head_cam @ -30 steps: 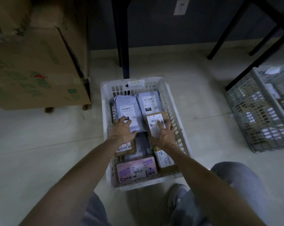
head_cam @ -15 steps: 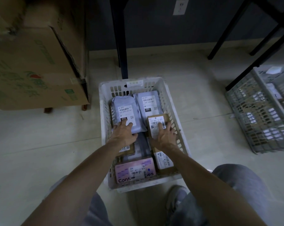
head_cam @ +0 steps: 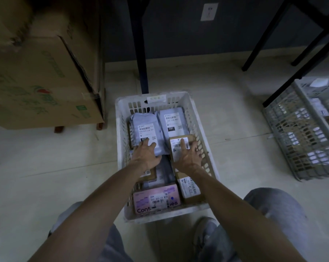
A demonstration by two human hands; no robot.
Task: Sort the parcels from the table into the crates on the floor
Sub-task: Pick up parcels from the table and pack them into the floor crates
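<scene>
The white crate [head_cam: 119,142] stands on the floor in front of the crouching person, its long axis running away from them and leaning slightly left at the far end. Both hands are inside it. The left hand [head_cam: 145,155] lies flat with fingers spread on the near end of a grey mailer [head_cam: 146,127] in the crate's far left part, gripping nothing. That mailer lies label up, its long axis along the crate's length. Just beside it, toward the crate's far right corner, a second grey mailer [head_cam: 172,122] lies parallel, its far end close to the far wall. The right hand [head_cam: 189,156] presses with straight, splayed fingers on a small brown box [head_cam: 176,148] that overlaps the second mailer's near end. The outer fingers reach the box's right edge, which sits tight against the crate's right wall. At the crate's near wall a pink box [head_cam: 156,200] lies crosswise, and a labelled brown box [head_cam: 190,186] sits lengthwise in the near right corner. The parcels cover the crate's bottom almost wall to wall, leaving only narrow dark gaps in the middle. A black table leg [head_cam: 141,53] stands just beyond the crate's far wall. A large cardboard box [head_cam: 37,82] stands to the crate's far left and a grey crate [head_cam: 301,140] well apart to its right, each with a broad strip of floor between.
</scene>
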